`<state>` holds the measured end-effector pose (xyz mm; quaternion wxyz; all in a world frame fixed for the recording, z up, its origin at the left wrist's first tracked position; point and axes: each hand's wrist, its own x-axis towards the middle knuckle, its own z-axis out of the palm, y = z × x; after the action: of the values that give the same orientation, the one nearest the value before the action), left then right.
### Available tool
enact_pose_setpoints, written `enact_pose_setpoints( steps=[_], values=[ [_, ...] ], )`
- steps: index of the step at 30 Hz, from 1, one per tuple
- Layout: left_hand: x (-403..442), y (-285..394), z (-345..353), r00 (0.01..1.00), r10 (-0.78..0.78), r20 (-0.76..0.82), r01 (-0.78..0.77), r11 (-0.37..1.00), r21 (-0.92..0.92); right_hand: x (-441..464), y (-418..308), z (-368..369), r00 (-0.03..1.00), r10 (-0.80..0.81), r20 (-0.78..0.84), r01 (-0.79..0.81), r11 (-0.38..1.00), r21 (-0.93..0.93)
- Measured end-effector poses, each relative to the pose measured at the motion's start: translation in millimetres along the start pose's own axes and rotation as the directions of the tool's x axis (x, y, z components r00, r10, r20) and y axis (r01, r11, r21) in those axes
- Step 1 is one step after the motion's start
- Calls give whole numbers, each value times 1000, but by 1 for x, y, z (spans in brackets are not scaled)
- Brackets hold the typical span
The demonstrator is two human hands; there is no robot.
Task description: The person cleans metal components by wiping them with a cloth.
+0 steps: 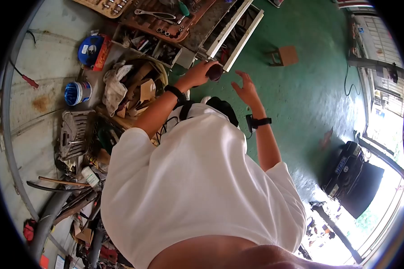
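My left hand [196, 75] is wrapped round a dark, reddish-brown rounded object [214, 72]; its exact kind I cannot make out. It is held beside the front corner of an open drawer [243, 41] of the tool cabinet. My right hand [246, 88] is in the air over the green floor, fingers apart, holding nothing. Dark bands circle both wrists. Left of the drawer, a tool tray [141, 26] carries a ratchet wrench [155, 14], a green-handled tool [183, 9] and several sockets.
A small wooden stool [288, 55] stands on the green floor [292, 98]. By the left wall are a blue tub [89, 50], a blue-and-white bucket [78, 92], a bin of cardboard scraps [143, 92] and a grey crate [75, 134]. A dark car with its lid raised [344, 170] is at right.
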<state>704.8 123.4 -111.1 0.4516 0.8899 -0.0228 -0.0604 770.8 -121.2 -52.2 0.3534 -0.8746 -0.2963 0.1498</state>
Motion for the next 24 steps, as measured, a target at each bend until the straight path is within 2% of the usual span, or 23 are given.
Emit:
enact_pose_setpoints(
  steps=[2, 6, 8, 9, 11, 12, 14, 16, 18, 20, 21, 22, 24],
  values=[
    [4, -5, -7, 996, -79, 32, 79, 997, 13, 29, 1, 5, 989, -129, 78, 133, 990, -49],
    [22, -31, 7, 987, -158, -31, 158, 987, -6, 85, 22, 20, 953, -202, 226, 230, 968, -104],
    [37, -44, 15, 986, -167, -15, 168, 986, 19, 115, 40, 27, 932, -254, 258, 318, 915, -250],
    [41, -42, 17, 982, -188, -29, 189, 982, 1, 132, 48, 26, 922, -261, 286, 334, 910, -245],
    [55, -35, 11, 960, -274, -53, 274, 962, -6, 170, 60, 22, 900, -163, 404, 288, 918, -272],
    [62, -36, 14, 952, -297, -70, 296, 955, -19, 187, 65, 20, 886, -177, 429, 310, 913, -264],
    [79, -41, 18, 918, -396, -5, 396, 918, 33, 225, 77, 16, 876, -111, 469, 380, 758, -530],
    [97, -50, 24, 887, -461, -3, 461, 887, 0, 264, 100, 17, 840, -134, 526, 476, 647, -595],
    [111, -52, 37, 846, -533, 11, 533, 845, -43, 299, 121, 15, 789, -238, 566, 582, 584, -566],
    [120, -52, 44, 779, -627, -28, 624, 778, -68, 329, 144, 20, 748, -234, 621, 624, 565, -540],
    [127, -49, 44, 737, -675, 43, 675, 730, -105, 337, 148, 21, 725, -163, 669, 634, 539, -555],
    [126, -56, 65, 775, -617, -138, 614, 786, -71, 345, 146, 18, 696, -93, 712, 650, 505, -569],
    [135, -72, 95, 723, -658, -209, 644, 752, -142, 357, 144, 12, 651, -66, 757, 690, 467, -553]
  ],
)
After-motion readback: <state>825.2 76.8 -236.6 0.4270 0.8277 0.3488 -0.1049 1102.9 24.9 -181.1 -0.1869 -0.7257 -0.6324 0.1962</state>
